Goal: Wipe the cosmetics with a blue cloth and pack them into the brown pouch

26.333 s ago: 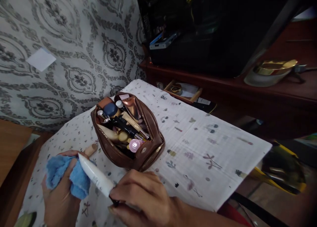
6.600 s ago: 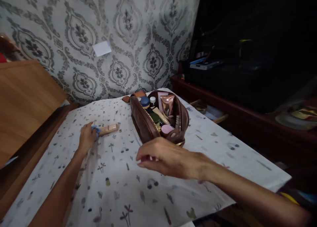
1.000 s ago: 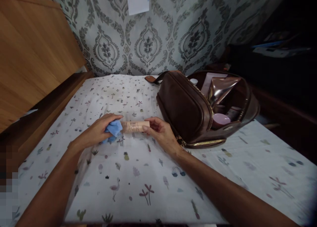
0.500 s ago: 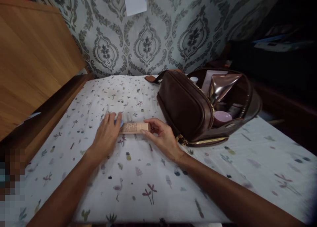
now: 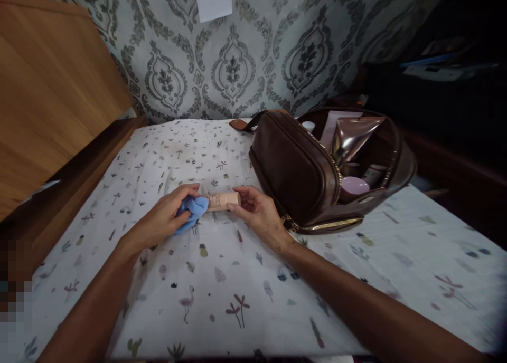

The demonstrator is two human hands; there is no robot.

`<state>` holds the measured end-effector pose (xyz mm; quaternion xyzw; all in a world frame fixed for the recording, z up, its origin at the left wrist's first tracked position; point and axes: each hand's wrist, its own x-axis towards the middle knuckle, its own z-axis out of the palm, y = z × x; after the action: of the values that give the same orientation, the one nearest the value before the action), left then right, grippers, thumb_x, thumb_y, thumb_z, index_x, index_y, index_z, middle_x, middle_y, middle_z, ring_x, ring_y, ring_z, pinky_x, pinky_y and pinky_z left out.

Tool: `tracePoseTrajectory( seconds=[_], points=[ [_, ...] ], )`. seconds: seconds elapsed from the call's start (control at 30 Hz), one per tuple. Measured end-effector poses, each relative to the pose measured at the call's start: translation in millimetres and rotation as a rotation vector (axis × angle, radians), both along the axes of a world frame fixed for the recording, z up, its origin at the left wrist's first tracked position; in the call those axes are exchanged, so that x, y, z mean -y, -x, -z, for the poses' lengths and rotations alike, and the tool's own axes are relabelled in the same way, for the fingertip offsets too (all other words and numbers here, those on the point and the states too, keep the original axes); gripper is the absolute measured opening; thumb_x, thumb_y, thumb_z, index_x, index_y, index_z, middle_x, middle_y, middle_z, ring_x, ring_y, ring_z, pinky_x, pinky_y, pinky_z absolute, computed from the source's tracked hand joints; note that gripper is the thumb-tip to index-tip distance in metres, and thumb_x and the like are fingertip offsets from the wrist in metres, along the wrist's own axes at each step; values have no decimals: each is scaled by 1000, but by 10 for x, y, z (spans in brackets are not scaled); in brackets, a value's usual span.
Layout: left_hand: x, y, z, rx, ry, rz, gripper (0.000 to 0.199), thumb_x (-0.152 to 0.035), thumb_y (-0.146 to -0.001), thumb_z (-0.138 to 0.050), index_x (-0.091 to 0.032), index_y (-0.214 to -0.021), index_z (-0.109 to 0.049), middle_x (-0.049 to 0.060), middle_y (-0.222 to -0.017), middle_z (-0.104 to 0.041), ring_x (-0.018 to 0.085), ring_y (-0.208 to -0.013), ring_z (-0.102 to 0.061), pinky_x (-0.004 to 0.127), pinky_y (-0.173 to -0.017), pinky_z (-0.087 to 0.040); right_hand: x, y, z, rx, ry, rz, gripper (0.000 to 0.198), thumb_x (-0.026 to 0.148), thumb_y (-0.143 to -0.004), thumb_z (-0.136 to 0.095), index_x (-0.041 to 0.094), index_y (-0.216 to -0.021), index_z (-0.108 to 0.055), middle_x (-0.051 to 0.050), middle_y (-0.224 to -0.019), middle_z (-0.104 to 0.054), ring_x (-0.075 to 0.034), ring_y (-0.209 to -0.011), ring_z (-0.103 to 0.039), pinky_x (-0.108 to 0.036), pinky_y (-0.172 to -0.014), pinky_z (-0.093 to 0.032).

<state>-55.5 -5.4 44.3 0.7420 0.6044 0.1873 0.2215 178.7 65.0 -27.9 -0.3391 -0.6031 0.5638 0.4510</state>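
Observation:
A small beige cosmetic tube [image 5: 222, 201] with printed lettering lies sideways just above the patterned sheet. The fingers and thumb of my right hand [image 5: 259, 214] pinch its right end. My left hand [image 5: 168, 215] is closed on a bunched blue cloth [image 5: 193, 213], which is pressed against the tube's left end and hides it. To the right of my right hand stands an open brown cosmetic bag [image 5: 295, 162]. Inside it are a shiny rose-gold pouch [image 5: 354, 136], a pink round-topped item [image 5: 355, 185] and a pale flat box or tube [image 5: 331, 128].
A white sheet [image 5: 214, 278] printed with small plants and flamingos covers the table. Wooden furniture [image 5: 59, 83] rises at the left, and a damask-patterned wall [image 5: 233, 67] with a white card [image 5: 214, 2] closes off the back. Dark clutter [image 5: 447, 70] lies at the far right.
My left hand has turned from palm-down over the tube to its side, so more of the blue cloth shows. The cloth now covers more of the tube's left end. My right hand keeps its pinch.

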Motion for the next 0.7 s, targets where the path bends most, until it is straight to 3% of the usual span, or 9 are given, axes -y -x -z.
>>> tracePoseTrajectory(
  seconds=[0.1, 0.2, 0.3, 0.37, 0.5, 0.6, 0.7],
  points=[
    [-42, -14, -32, -34, -8, 32, 34, -29, -94, -48, -29, -126, -60, 6, -138, -64, 26, -120, -64, 41, -93, -56, -28, -8, -6, -44, 50, -21, 42, 43, -71, -82, 20, -101, -64, -4, -94, -70, -19, -85, -67, -38, -84, -57],
    [-49, -26, -32, -62, -91, 45, 30, -29, -94, -48, -27, -119, -63, 6, -123, -70, 23, -107, -67, 39, -89, -55, -40, -20, -21, -76, 73, -52, 43, 43, -71, -83, 20, -102, -64, -3, -90, -69, -18, -80, -68, -33, -73, -57],
    [-38, -39, 6, -65, -150, -32, 22, -32, -94, -48, -23, -108, -63, 3, -101, -71, 20, -87, -66, 33, -77, -54, -21, -23, -42, -81, 109, -109, 43, 41, -76, -79, 23, -109, -60, -1, -90, -68, -17, -73, -69, -29, -59, -55],
    [-25, -65, 44, -33, -224, -108, 24, -34, -95, -49, -23, -114, -59, 3, -102, -69, 20, -88, -65, 33, -78, -53, 8, -18, -58, -82, 107, -137, 41, 39, -77, -78, 24, -111, -59, 0, -91, -67, -16, -72, -69, -28, -57, -54],
    [14, -204, 109, -27, -424, -109, 36, -32, -100, -44, -23, -134, -52, 7, -118, -64, 22, -106, -62, 35, -90, -51, 84, -9, -92, -60, -19, -177, 31, 33, -80, -75, 25, -107, -63, -1, -97, -65, -16, -81, -67, -30, -71, -57],
    [41, -334, 130, -122, -489, 2, 36, -28, -101, -41, -23, -133, -57, 9, -109, -61, 23, -101, -60, 38, -88, -51, 129, -16, -102, -6, -176, -175, 23, 32, -85, -71, 25, -106, -67, -2, -98, -64, -18, -90, -64, -34, -84, -55],
    [33, -356, 137, -205, -495, 51, 35, -24, -99, -40, -22, -127, -62, 10, -109, -60, 25, -102, -57, 41, -88, -50, 141, -25, -86, 31, -263, -170, 15, 35, -88, -70, 26, -100, -71, -4, -99, -63, -21, -99, -62, -36, -86, -55]
  ],
)
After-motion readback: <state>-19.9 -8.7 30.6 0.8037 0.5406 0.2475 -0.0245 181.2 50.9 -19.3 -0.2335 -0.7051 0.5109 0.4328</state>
